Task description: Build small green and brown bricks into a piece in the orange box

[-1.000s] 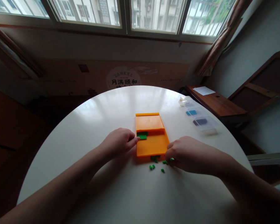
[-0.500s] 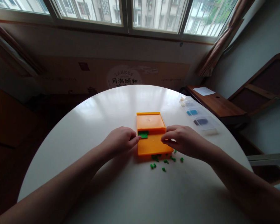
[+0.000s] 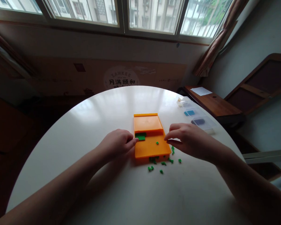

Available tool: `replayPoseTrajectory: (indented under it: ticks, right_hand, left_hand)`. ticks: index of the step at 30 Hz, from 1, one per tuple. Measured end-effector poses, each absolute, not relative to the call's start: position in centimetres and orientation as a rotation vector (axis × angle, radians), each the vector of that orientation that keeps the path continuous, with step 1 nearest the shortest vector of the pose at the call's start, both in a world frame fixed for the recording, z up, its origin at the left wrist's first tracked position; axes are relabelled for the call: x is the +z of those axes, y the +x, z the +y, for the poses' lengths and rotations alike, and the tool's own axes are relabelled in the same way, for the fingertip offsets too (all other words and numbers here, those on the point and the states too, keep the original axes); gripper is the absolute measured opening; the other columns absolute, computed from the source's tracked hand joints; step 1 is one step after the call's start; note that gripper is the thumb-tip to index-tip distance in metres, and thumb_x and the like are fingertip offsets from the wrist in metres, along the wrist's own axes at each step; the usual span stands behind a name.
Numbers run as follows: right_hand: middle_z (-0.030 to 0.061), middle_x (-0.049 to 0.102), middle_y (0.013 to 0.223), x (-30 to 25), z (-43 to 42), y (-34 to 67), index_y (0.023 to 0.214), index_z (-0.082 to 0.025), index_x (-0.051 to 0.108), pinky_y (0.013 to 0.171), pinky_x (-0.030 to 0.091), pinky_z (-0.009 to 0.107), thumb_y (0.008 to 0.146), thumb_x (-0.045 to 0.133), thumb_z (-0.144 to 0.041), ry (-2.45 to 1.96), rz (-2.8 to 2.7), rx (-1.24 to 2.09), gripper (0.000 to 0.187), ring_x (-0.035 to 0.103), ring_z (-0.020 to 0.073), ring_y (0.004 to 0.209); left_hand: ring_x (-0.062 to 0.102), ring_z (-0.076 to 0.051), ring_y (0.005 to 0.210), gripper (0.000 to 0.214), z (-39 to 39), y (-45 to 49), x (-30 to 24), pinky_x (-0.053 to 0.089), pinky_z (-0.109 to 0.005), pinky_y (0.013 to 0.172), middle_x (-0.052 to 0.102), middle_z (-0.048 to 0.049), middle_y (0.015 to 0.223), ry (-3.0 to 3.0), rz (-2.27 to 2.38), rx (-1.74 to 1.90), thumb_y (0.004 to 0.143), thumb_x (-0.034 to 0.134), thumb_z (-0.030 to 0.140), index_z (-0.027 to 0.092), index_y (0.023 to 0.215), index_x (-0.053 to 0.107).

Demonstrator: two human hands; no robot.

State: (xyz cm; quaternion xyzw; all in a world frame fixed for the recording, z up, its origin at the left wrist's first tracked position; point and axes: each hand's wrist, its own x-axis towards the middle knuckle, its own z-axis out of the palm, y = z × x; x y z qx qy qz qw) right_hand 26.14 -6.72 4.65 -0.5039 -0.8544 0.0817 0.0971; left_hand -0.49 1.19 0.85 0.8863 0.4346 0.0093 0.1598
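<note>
A barred window [image 3: 152, 15] lights a round white table [image 3: 131, 193], with a clear plastic case [image 3: 207, 120] near its far right edge. Both forearms reach in from the near corners, and the hands stand apart on either side of an orange tray [image 3: 152, 151]. The left hand [image 3: 117, 142] has curled fingers, its thumb at the tray's left rim beside a flat green block [image 3: 140, 137]; whether it grips the rim cannot be told. The right hand [image 3: 186, 136] is at the right rim, palm down, thumb and forefinger parted with nothing visible between them. A single green piece [image 3: 157, 143] lies inside the tray, between the hands. Loose green pieces [image 3: 163, 163] scatter along the tray's near and right sides.
</note>
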Motion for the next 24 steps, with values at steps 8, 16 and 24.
replayPoseTrajectory:
  ticks: [8,16,24]
  right_hand:
    - [0.0,0.067,0.07,4.8,-8.8,28.0,0.073,-0.025,0.071,0.055,0.028,0.026,0.071,0.056,-0.015,-1.718,-2.772,0.488,0.018,0.056,0.0144,0.063]
    - [0.0014,0.066,0.069,4.0,-8.6,27.2,0.07,-0.025,0.069,0.056,0.026,0.027,0.068,0.055,-0.014,-1.729,-2.788,0.466,0.017,0.056,0.015,0.062]
    - [0.0016,0.066,0.07,3.7,-8.2,27.3,0.071,-0.023,0.066,0.055,0.025,0.027,0.067,0.055,-0.016,-1.76,-2.799,0.437,0.014,0.056,0.0154,0.063]
  left_hand:
    - [0.043,-0.012,0.056,0.044,1.2,-0.5,0.9,0.026,-0.027,0.052,0.055,-0.0013,0.062,2.518,1.261,0.014,0.088,0.039,0.048,0.018,0.057,0.05]
    - [0.043,-0.012,0.055,0.043,1.2,-0.5,1.0,0.027,-0.026,0.052,0.056,-0.0014,0.061,2.514,1.253,0.004,0.087,0.039,0.047,0.018,0.057,0.05]
    - [0.042,-0.012,0.054,0.045,1.3,-0.5,0.8,0.026,-0.027,0.051,0.053,-0.0012,0.059,2.527,1.243,0.034,0.088,0.039,0.048,0.018,0.055,0.047]
